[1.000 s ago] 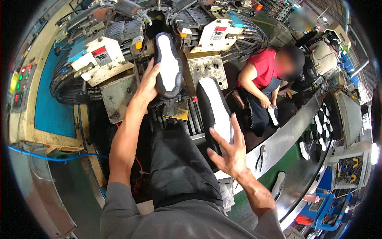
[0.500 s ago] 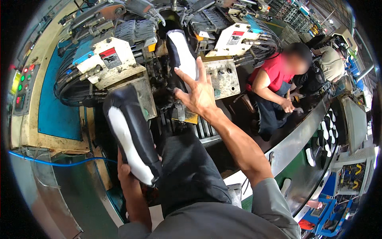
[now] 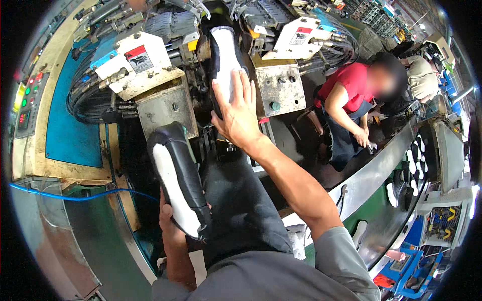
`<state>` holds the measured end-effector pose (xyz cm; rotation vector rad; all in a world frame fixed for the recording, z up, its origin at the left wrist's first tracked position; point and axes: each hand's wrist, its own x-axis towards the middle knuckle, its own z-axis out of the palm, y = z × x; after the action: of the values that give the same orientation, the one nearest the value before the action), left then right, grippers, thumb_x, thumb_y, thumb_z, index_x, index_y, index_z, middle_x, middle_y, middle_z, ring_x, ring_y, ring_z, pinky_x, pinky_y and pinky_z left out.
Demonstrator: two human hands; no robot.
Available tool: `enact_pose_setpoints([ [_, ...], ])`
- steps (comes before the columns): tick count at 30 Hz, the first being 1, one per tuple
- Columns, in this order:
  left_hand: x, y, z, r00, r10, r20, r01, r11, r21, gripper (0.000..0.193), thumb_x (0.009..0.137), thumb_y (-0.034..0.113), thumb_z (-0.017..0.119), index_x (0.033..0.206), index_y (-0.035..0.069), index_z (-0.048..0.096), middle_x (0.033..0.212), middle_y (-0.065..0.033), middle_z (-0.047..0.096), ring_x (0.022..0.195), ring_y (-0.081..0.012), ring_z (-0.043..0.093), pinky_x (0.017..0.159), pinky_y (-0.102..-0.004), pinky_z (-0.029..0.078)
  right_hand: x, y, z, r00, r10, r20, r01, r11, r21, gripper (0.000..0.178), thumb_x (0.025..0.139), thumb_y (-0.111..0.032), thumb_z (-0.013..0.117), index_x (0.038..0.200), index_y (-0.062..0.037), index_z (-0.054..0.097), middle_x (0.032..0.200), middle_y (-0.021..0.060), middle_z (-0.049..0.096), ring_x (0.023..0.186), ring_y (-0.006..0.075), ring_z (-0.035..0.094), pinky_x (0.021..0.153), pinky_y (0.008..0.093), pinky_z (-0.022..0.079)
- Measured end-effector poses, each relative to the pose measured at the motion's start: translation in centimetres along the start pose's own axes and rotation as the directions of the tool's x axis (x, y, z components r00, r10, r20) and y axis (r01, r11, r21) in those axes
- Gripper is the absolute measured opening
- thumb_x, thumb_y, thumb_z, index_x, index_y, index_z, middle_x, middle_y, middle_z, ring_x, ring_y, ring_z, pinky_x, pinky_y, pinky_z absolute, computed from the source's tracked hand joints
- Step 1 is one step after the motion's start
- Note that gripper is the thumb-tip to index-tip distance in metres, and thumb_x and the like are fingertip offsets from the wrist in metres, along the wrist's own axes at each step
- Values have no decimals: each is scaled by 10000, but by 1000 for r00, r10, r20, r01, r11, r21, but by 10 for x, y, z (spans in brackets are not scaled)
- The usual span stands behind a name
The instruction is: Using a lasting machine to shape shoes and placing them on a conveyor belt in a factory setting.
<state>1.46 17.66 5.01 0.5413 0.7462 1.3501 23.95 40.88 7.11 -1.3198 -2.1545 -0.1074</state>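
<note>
In the head view, a black shoe with a white underside, the held shoe (image 3: 176,183), is gripped at its near end by the left hand (image 3: 173,220); the thumb is laid along its left edge and fingertips are seen at its right edge, so that it is pinched between them, while the rest of those fingers is hidden beneath. The held shoe is tilted, its white face turned up and its far end pointed away from the body, in front of the left metal box (image 3: 165,106) of the machine (image 3: 134,62). A 2nd black shoe, the mounted shoe (image 3: 225,52), is set between the 2 sides of the machine with its white underside facing up. On its near part the right hand (image 3: 237,113) is laid palm down; the fingers are stretched out, the forefinger spread from the other 3, which are kept close together, and nothing is pinched by them. Between the 2 shoes a gap is left. To the right, a co-worker in a red top (image 3: 346,93) is seen; what is held there is too small to be told. A dark hand tool (image 3: 342,196) is laid on a metal ledge (image 3: 366,176), beyond which shoes (image 3: 412,166) are gathered on a green surface (image 3: 374,214). At the left, a panel of coloured buttons (image 3: 31,103) is mounted, and a blue hose (image 3: 83,197) is run below it.
</note>
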Motion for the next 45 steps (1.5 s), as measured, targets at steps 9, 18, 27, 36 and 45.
enact_pose_setpoints([
  [9,40,-13,10,998,-24,-65,35,983,178,1113,900,508,745,1764,54,212,1641,-246,491,1434,-367,611,1151,-482,553,87,33,31,998,-4,-67,-3,995,-104,874,861,-379,830,1629,-105,518,1659,411,365,1603,564,273,1314,694,220],
  [18,90,-30,14,995,30,-100,-1,959,283,1079,902,393,712,1769,50,168,1666,-241,450,1464,-355,575,1176,-488,533,111,51,63,996,-7,-94,4,999,-34,739,926,-370,811,1575,-96,587,1670,370,368,1602,519,307,1315,641,278],
  [27,108,-29,29,987,132,-87,-102,954,283,935,966,330,581,1766,45,190,1656,-220,461,1474,-331,557,1215,-464,496,77,47,30,994,-77,-72,88,984,155,690,959,-353,786,1571,-99,595,1681,361,362,1596,508,326,1314,614,302],
  [36,77,-33,25,947,302,-108,-252,909,333,870,1018,316,606,1763,71,230,1709,-192,400,1526,-322,491,1246,-471,442,-127,-45,-43,745,241,622,-666,205,718,682,1028,-320,808,1570,19,569,1461,224,662,1237,275,723,1077,414,585],
  [45,33,-52,43,923,384,32,-356,819,449,777,1075,246,568,1757,62,245,1695,-171,414,1496,-289,496,1225,-435,436,-179,-88,-96,753,351,557,-653,502,567,393,1055,-184,685,1351,74,703,892,272,743,808,349,780,774,417,599],
])
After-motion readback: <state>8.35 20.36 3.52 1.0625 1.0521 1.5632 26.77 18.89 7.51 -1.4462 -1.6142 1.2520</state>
